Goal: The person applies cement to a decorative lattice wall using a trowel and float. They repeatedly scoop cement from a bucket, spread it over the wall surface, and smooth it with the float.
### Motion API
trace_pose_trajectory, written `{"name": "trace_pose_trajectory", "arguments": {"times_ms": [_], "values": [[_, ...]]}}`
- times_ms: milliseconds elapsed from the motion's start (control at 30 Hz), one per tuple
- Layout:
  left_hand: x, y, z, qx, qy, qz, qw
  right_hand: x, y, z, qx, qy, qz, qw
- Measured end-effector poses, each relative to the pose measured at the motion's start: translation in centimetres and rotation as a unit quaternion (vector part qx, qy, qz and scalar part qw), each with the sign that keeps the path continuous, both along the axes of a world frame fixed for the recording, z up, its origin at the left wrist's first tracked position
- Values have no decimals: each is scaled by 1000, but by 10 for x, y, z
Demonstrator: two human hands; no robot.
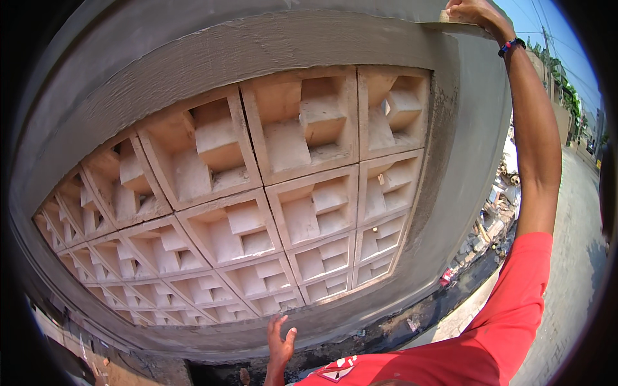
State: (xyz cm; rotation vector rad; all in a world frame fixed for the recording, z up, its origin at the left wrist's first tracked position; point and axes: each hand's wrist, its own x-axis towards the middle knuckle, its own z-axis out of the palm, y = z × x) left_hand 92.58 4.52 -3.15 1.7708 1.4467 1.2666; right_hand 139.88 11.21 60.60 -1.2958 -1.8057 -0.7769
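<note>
High at the upper right, my raised right hand (pixel 472 11) is closed round the handle of a plastering trowel (pixel 458 29). The trowel's thin blade lies edge-on to me against the grey plastered wall (pixel 476 122), near its corner. Low in the middle, my left hand (pixel 281 344) is lifted before the wall's lower part, fingers apart and nothing in them. Between the hands spreads a panel of pale breeze blocks (pixel 302 145) with square recesses. A band of plaster (pixel 212 55) above the panel looks darker and shows streaks.
Rubble and litter (pixel 492 222) lie along the wall's foot at the right. Dark, wet-looking ground (pixel 412 325) runs below the wall. A paved street (pixel 570 257) stretches away at the far right, with overhead wires above it.
</note>
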Motion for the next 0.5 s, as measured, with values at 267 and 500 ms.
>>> {"name": "trace_pose_trajectory", "arguments": {"times_ms": [267,500], "values": [[-5,4,0,21,0,-12,1000,-31,2,7,-13,-40,1,999],[-9,3,-4,21,-18,-12,1000,-65,8,11,-38,-81,-8,996]]}}
